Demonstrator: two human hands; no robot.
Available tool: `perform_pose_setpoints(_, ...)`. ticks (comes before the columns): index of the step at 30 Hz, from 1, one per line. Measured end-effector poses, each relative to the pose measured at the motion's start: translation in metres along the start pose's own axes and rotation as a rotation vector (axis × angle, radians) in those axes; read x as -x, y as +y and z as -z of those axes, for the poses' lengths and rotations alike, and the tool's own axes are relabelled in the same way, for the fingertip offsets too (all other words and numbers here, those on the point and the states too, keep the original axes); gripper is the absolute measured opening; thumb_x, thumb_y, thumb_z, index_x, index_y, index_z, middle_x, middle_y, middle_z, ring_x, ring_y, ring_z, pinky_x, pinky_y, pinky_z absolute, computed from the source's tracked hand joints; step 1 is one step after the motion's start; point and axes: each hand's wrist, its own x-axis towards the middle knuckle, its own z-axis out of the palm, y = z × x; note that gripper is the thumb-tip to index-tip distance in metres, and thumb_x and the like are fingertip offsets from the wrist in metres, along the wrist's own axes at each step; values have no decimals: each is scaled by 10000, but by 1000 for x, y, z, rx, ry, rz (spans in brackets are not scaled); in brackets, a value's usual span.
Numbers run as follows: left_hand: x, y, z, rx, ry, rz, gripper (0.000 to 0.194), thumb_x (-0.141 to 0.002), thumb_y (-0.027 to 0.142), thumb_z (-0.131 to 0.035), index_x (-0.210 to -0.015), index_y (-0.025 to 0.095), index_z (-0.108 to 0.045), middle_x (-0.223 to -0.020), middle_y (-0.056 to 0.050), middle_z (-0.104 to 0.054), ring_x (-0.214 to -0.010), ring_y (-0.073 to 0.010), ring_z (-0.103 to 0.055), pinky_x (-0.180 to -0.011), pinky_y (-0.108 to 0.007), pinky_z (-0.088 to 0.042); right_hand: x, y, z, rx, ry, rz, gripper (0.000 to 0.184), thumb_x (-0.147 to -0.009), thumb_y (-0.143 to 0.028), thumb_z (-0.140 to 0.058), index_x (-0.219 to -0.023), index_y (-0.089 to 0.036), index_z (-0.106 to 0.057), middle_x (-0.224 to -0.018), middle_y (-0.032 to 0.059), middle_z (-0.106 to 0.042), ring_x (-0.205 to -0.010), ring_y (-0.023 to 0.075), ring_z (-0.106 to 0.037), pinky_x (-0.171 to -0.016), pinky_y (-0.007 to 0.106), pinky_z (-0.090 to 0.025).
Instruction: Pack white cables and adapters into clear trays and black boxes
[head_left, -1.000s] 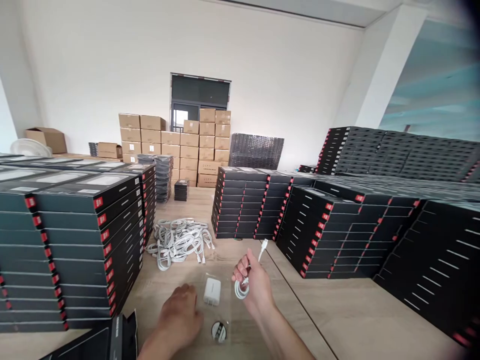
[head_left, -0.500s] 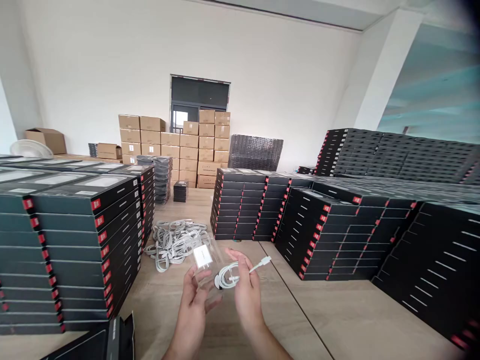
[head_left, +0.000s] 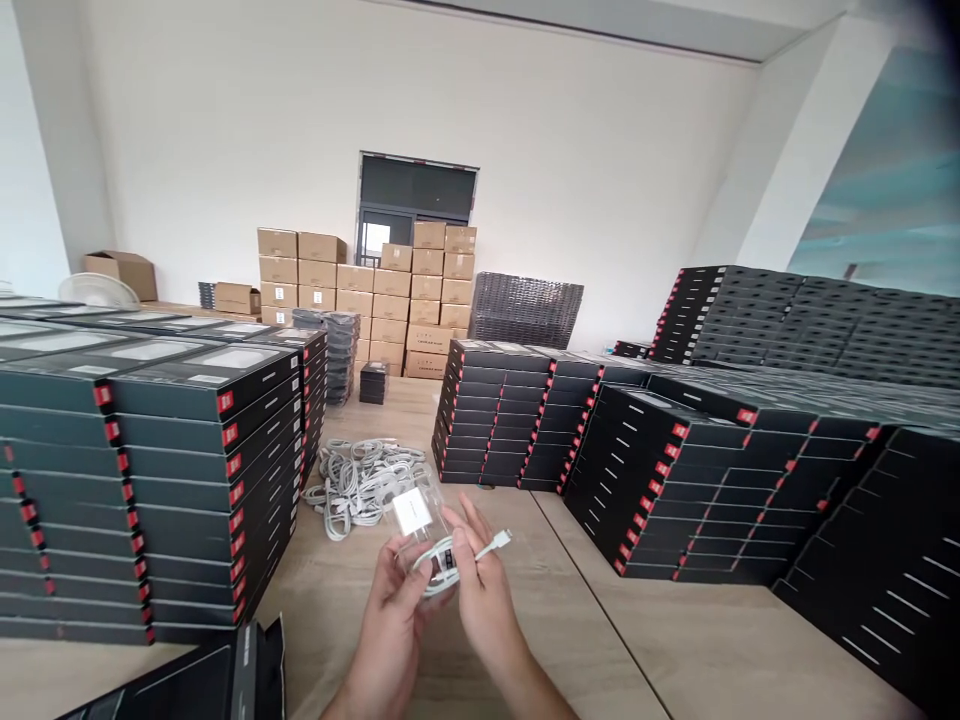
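My left hand (head_left: 396, 592) is closed around a clear plastic tray (head_left: 433, 490) from below. A white charger block (head_left: 412, 511) sits in the tray's far part. Over the near part lies a coiled white charging cable (head_left: 441, 582), with my left thumb against the coil. My right hand (head_left: 480, 578) pinches the cable, and its plug end (head_left: 501, 541) sticks out to the right past the fingers. Just beyond my hands, a heap of similar white cables (head_left: 364, 478) lies on the wooden table (head_left: 540, 625).
Tall stacks of black boxes with red tabs stand at left (head_left: 180, 480) and at right (head_left: 675, 490). A dark flat package (head_left: 187, 685) lies at the near left edge. Brown cartons (head_left: 390, 305) and a dark tray stack (head_left: 525, 308) rise at the back.
The cable coil has moved left and down onto the tray, between both hands. My left thumb now touches it. The view has turned slightly left.
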Motion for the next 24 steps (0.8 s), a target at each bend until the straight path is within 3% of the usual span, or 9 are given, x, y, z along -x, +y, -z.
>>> perform_pose_setpoints(3,-1,5,2,-16,40,-2,477,-666,324,-808,-1065,225,-566,-1114,-76,-679,-972,-238,-668,-829,-384,-540,1,1,4,48,-94,13,418,-916,-459,-482,-1269,-284,-618,-1540,24,-337,-1425,257,-252,-1179,455,-136)
perform_pose_setpoints(5,-2,10,2,-10,63,-3,457,-666,296,-808,-1053,234,-573,-1098,-54,-681,-948,-221,-671,-807,-375,-549,-1,2,11,-31,-199,-10,514,-874,-413,-546,-1377,-318,-499,-1549,0,-317,-1436,246,-224,-1181,451,-118)
perform_pose_setpoints(7,-2,16,2,-17,66,-1,415,-677,268,-798,-1031,235,-585,-1079,-38,-683,-935,-209,-671,-795,-373,-557,-5,4,18,-240,-315,-83,666,-795,-403,-622,-1426,-323,-424,-1509,19,-397,-1400,267,-311,-1152,455,-216)
perform_pose_setpoints(9,-2,22,0,-41,58,1,381,-687,258,-790,-1013,230,-593,-1065,-34,-685,-924,-208,-673,-785,-378,-563,-11,9,23,-476,-398,-189,721,-738,-453,-658,-1409,-283,-456,-1412,76,-523,-1285,310,-470,-1051,461,-373)
perform_pose_setpoints(11,-1,25,-1,-60,43,-6,396,-685,265,-794,-1023,226,-592,-1064,-47,-688,-934,-220,-671,-784,-385,-564,-15,12,26,-595,-399,-302,662,-749,-535,-644,-1335,-244,-543,-1250,115,-643,-1096,316,-606,-896,442,-480)
perform_pose_setpoints(14,1,24,-3,-76,13,-22,469,-659,287,-815,-1060,220,-581,-1059,-73,-696,-950,-240,-670,-795,-378,-555,-16,10,27,-583,-382,-382,527,-826,-546,-608,-1251,-234,-602,-1024,87,-713,-902,257,-655,-778,383,-507)
perform_pose_setpoints(20,0,19,0,-229,-10,-30,451,-654,336,-811,-1025,205,-592,-1008,-69,-713,-863,-218,-682,-725,-314,-540,-10,5,23,-454,-384,-241,478,-797,-435,-705,-1210,-212,-617,-870,45,-696,-799,205,-628,-714,305,-485)
perform_pose_setpoints(24,-5,16,4,-282,100,-62,474,-578,382,-838,-929,191,-582,-862,-47,-723,-714,-194,-668,-618,-295,-530,-7,13,17,-320,-284,-204,530,-797,-447,-686,-1238,-167,-595,-767,27,-668,-693,182,-594,-639,289,-465)
